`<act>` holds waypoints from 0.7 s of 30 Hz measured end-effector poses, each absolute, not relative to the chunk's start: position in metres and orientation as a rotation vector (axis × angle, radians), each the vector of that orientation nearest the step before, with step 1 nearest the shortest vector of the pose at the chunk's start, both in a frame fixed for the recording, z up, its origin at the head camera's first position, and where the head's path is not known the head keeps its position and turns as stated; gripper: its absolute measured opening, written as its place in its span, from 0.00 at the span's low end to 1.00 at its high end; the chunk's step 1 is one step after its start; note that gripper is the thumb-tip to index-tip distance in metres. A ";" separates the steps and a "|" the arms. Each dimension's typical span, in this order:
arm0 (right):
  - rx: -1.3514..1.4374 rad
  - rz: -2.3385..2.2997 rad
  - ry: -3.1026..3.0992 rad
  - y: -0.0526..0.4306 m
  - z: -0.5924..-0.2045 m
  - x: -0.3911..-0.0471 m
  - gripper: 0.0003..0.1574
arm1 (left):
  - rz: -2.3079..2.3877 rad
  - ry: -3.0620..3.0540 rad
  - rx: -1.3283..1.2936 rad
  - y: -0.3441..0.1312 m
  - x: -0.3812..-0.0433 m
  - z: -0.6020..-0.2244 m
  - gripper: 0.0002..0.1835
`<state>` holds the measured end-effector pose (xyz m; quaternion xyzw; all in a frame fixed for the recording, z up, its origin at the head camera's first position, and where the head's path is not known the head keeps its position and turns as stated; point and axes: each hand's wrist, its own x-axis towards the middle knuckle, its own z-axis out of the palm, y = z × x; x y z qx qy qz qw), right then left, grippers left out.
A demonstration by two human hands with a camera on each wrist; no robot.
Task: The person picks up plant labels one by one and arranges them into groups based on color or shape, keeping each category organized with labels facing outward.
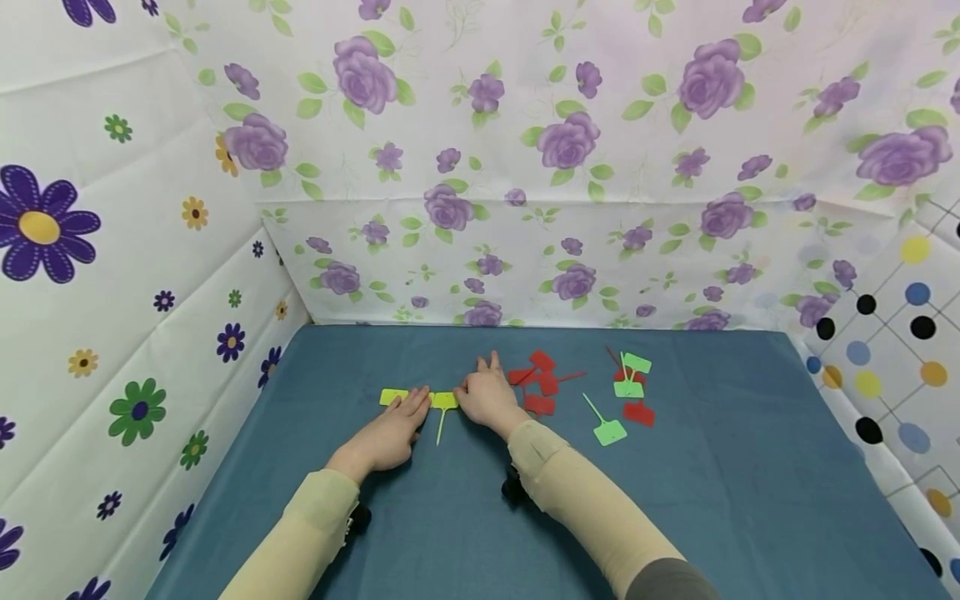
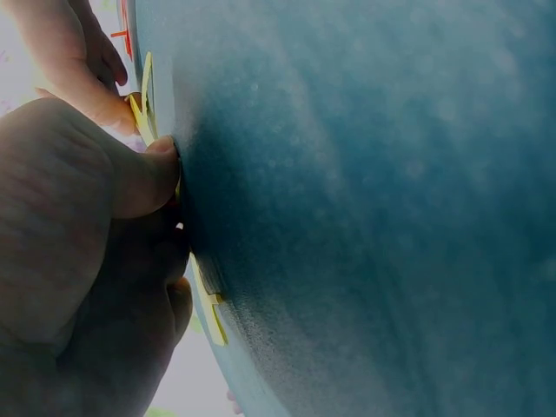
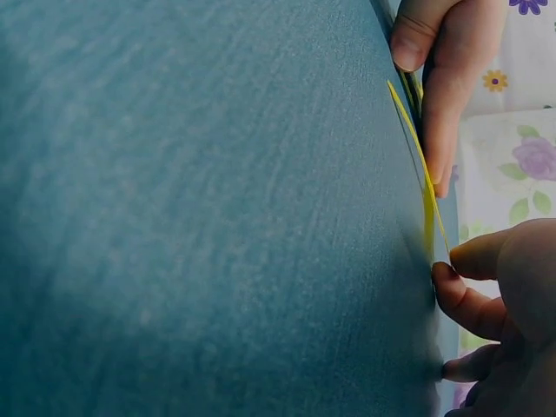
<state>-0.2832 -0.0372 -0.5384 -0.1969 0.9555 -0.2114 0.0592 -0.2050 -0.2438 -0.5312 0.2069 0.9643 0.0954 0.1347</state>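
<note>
A yellow plant label [image 1: 444,401] with a rectangular head and a thin pointed stem lies on the blue cloth, its stem toward the person. My right hand [image 1: 489,396] pinches the right edge of its head between thumb and index finger, while other fingers stretch forward. My left hand [image 1: 386,435] rests with straight fingers over the row of yellow labels, fingertips right at the head's left edge. Another yellow label [image 1: 392,397] sticks out left of that hand, in line with the first; the hand hides what lies between. In the right wrist view the pinched label [image 3: 429,187] looks slightly tilted.
Several red plant labels [image 1: 540,405] lie heaped just right of the right hand. Farther right are green labels [image 1: 610,432], some overlapping red ones [image 1: 639,414]. Flower-patterned cloth walls [image 1: 480,250] close off the table [image 1: 720,500] at the back and left, a dotted one at the right.
</note>
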 end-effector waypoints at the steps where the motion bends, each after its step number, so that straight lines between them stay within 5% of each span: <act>1: -0.593 -0.639 2.892 -0.037 -0.538 -0.283 0.22 | 0.278 2.796 0.601 -0.244 -0.205 -0.531 0.33; 21: -0.612 -0.808 2.876 -0.014 -0.532 -0.281 0.26 | 0.236 2.829 0.630 -0.240 -0.205 -0.529 0.32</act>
